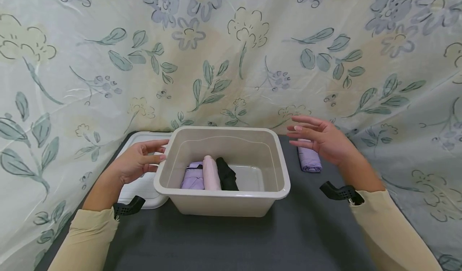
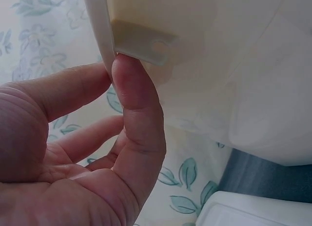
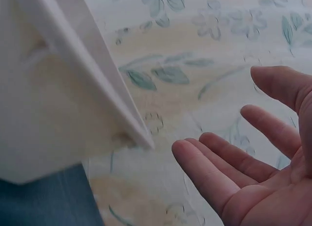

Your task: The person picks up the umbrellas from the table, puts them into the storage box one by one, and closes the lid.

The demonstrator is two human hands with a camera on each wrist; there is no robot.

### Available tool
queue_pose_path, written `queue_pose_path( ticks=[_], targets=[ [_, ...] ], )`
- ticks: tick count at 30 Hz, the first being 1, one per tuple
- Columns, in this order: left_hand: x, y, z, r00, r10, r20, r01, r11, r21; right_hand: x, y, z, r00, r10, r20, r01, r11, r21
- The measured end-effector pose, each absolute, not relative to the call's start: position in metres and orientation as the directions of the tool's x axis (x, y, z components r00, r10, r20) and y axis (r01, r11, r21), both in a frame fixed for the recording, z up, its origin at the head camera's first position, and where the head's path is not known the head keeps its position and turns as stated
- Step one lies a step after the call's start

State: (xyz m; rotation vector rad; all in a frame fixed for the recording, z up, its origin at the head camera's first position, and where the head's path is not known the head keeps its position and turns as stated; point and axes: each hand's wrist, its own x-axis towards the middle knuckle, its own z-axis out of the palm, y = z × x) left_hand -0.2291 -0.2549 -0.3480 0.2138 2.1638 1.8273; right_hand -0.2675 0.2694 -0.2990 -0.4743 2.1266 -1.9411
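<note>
A cream plastic storage bin [image 1: 221, 203] stands on the dark table. Inside lie a purple folded bundle with a dark strap [image 1: 193, 178], a pale pink roll [image 1: 211, 174] and a black folded bundle [image 1: 227, 176], side by side. At the bin's left rim, my left hand [image 1: 138, 160] pinches the edge between thumb and finger; the left wrist view shows a fingertip tucked under the rim. My right hand [image 1: 323, 138] is apart from the bin's right side, its fingers spread and holding nothing. Below it, a crinkled purple roll [image 1: 309, 158] lies on the table, partly covered by the hand.
A white lid [image 1: 144, 189] lies flat to the left, partly behind the bin. Dark grey cloth [image 1: 231, 243] covers the table. A flowered curtain [image 1: 216, 62] hangs at the back and sides. Each wrist wears a black strap mount [image 1: 341, 191].
</note>
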Motion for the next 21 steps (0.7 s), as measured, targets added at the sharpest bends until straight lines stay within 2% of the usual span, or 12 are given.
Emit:
queue_pose_path(
  ticks=[5,9,15,21],
  targets=[
    [-0.229,-0.255,-0.349,-0.945,0.299,-0.131,-0.077,0.183,0.980,-0.271,0.290,-0.311,-0.940,-0.331,0.088,-0.096,0.009,-0.995],
    [-0.229,-0.256,-0.350,-0.946,0.298,-0.129,-0.076,0.185,0.980,-0.275,0.308,-0.321,-0.968,-0.233,0.098,-0.111,0.046,-0.993],
    [-0.228,-0.256,-0.350,-0.948,0.290,-0.131,-0.074,0.197,0.978,-0.282,0.338,-0.340,-0.985,-0.118,0.124,-0.150,0.243,-0.959],
    [-0.227,-0.255,-0.351,-0.951,0.278,-0.136,-0.082,0.195,0.977,-0.296,0.365,-0.365,-0.992,0.005,0.124,-0.108,0.461,-0.881]
  ],
)
